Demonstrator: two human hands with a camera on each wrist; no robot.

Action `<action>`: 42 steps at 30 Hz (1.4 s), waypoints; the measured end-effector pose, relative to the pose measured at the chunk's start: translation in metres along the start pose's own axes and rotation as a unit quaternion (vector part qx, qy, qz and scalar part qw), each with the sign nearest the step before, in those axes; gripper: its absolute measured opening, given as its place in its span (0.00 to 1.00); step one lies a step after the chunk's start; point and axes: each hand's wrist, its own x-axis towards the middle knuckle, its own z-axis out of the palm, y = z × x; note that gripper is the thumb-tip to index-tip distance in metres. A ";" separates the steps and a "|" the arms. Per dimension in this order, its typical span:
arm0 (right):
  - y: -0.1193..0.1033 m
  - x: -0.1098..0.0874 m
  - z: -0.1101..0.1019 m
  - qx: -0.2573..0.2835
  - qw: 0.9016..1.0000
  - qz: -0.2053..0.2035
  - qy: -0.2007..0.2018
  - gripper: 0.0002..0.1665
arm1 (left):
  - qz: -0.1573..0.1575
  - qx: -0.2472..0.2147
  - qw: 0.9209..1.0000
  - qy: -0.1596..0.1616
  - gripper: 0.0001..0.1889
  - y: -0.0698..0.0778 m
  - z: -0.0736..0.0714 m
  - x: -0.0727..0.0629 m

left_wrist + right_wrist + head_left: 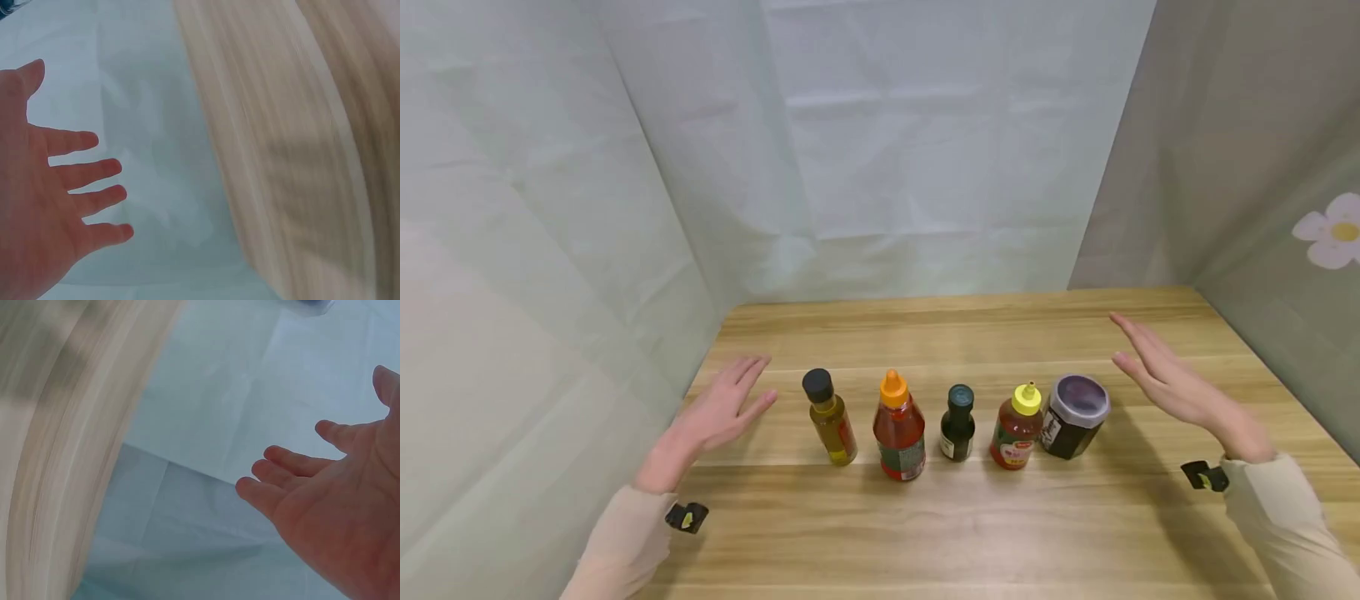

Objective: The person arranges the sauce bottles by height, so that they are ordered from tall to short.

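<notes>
My left hand (pixel 718 408) hovers at the left of the table with fingers extended and nothing in it; the left wrist view shows its fingers (pixel 87 178) spread. Nearest to it stands a slim bottle of yellowish oil with a black cap (pixel 831 421). Beside that come a red sauce bottle with an orange nozzle cap (pixel 899 433), a small dark bottle (pixel 957 425) and a red squeeze bottle with a yellow cap (pixel 1018 429). A dark jar with a greyish lid (pixel 1073 421) ends the row, closest to my empty right hand (pixel 1176 383), whose fingers are extended.
The wooden table (pixel 955 542) carries the row near its middle. Pale cloth (pixel 940 150) hangs behind and along both sides, with a white flower print (pixel 1332 232) at the right. A small black device (pixel 687 517) is strapped to each wrist.
</notes>
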 end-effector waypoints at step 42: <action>-0.113 0.026 0.032 0.242 0.960 -0.095 0.100 0.20 | 0.053 -0.350 0.935 -0.023 0.34 0.050 0.040 -0.003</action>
